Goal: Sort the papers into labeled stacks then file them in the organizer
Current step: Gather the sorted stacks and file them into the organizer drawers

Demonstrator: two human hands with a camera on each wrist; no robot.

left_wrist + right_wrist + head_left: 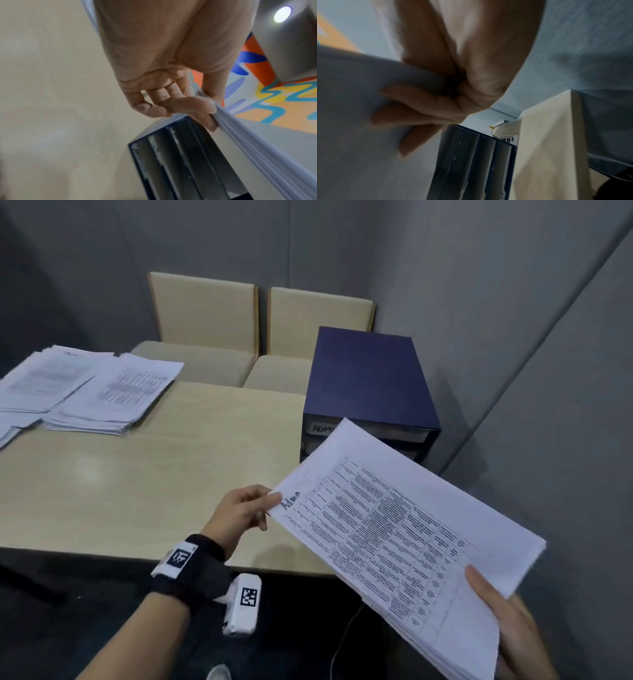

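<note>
A thick stack of white printed papers (394,529), hand-labelled "Admin", was held in the air: the left hand (239,513) pinched its near-left corner, the right hand (510,635) gripped its opposite edge. Just beyond stood a dark blue slotted paper organizer (370,381).

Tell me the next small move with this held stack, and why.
Probably swing the stack level and aim its edge at the organizer's top slot. Both hands, left hand and right hand, grip it; its handwritten "Admn" appears to match that slot's label.
</note>
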